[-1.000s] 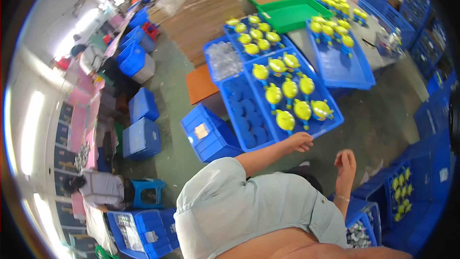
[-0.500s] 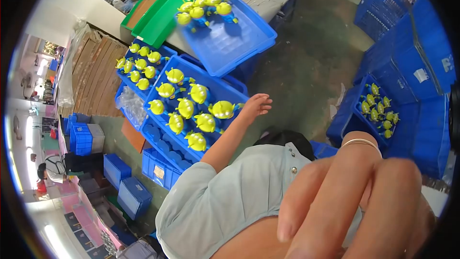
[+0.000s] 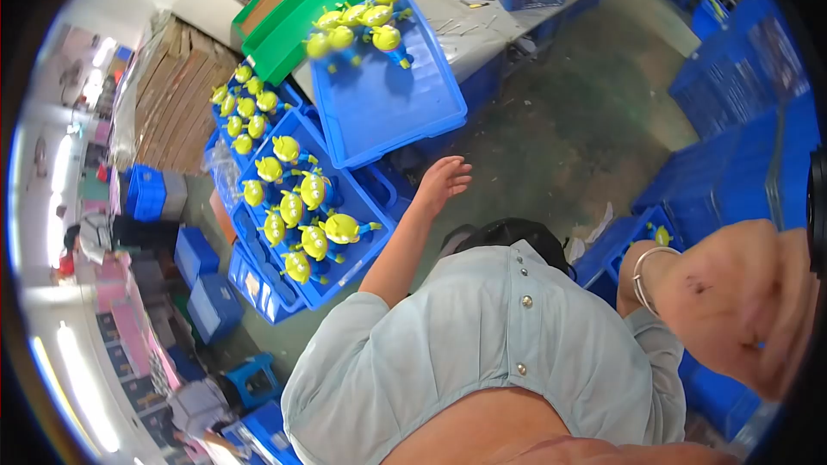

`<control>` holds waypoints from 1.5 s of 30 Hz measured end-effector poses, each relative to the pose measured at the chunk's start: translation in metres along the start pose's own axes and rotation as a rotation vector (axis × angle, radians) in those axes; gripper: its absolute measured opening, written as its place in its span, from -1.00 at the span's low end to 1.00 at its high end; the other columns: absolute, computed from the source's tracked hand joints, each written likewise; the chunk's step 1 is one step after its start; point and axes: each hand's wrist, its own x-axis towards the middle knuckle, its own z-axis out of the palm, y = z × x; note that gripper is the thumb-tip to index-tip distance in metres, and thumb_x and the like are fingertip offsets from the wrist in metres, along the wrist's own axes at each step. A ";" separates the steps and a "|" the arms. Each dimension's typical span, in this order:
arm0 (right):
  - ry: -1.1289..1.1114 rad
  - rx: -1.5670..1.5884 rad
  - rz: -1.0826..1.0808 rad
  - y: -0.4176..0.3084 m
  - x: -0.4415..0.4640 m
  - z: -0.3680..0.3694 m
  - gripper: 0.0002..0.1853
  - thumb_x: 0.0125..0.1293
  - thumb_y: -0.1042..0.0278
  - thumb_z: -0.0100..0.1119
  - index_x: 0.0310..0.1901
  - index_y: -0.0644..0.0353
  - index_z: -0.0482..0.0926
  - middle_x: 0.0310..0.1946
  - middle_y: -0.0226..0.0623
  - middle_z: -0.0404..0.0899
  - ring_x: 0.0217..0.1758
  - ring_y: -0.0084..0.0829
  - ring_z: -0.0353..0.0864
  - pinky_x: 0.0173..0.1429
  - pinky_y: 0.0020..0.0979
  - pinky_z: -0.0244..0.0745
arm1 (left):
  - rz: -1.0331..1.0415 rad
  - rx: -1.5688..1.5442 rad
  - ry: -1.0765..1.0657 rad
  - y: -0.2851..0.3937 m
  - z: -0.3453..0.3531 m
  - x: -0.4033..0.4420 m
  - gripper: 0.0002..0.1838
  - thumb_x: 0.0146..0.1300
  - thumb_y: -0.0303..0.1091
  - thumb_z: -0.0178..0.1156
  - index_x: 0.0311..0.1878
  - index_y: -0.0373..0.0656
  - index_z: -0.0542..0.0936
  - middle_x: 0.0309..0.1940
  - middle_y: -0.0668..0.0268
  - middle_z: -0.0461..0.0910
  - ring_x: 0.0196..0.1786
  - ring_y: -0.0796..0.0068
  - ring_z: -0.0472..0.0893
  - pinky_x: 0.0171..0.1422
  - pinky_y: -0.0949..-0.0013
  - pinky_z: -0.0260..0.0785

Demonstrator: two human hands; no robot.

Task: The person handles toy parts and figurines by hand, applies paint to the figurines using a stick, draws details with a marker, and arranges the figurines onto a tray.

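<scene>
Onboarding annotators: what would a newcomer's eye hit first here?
Probably the right hand, looming large at the right edge. Next, the yellow-headed toys in the blue tray left of the left hand. Then the bright green tray at upper left.

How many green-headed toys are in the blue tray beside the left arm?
9 toys, three each in the far, middle and near rows of the blue tray. None looks hidden.

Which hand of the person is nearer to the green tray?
Left. In the picture, the left hand is below the green tray, to its right, beyond a blue tray; the right hand is farther right, close to the camera.
</scene>
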 end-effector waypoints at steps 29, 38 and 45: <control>-0.631 -0.966 0.429 0.630 -0.111 -0.282 -0.68 0.18 0.31 0.18 -0.05 0.24 0.49 -0.12 -0.06 0.51 0.02 -0.04 0.43 0.12 -0.19 0.34 | 0.434 -0.507 0.897 0.031 -0.051 0.007 -0.63 0.31 -0.17 0.09 0.11 -0.11 0.42 -0.02 0.21 0.55 -0.09 0.36 0.59 -0.03 0.32 0.45; -1.273 -0.576 0.569 0.708 -0.105 -0.305 -0.60 0.37 0.05 -0.13 -0.08 0.19 0.58 -0.11 -0.16 0.59 0.01 -0.12 0.49 0.11 -0.16 0.32 | 0.622 -0.856 1.228 -0.054 0.032 -0.012 -0.70 0.32 -0.24 0.08 0.06 -0.11 0.45 -0.10 0.24 0.59 -0.16 0.40 0.61 -0.14 0.35 0.48; -1.558 -0.918 0.474 0.649 -0.096 -0.291 -0.45 0.35 -0.18 -0.21 -0.18 0.16 0.61 -0.34 -0.03 0.60 -0.20 0.00 0.58 -0.09 -0.12 0.48 | 0.650 -0.914 1.261 -0.069 0.051 -0.016 -0.69 0.31 -0.22 0.09 0.06 -0.11 0.45 -0.07 0.24 0.58 -0.15 0.38 0.60 -0.11 0.34 0.47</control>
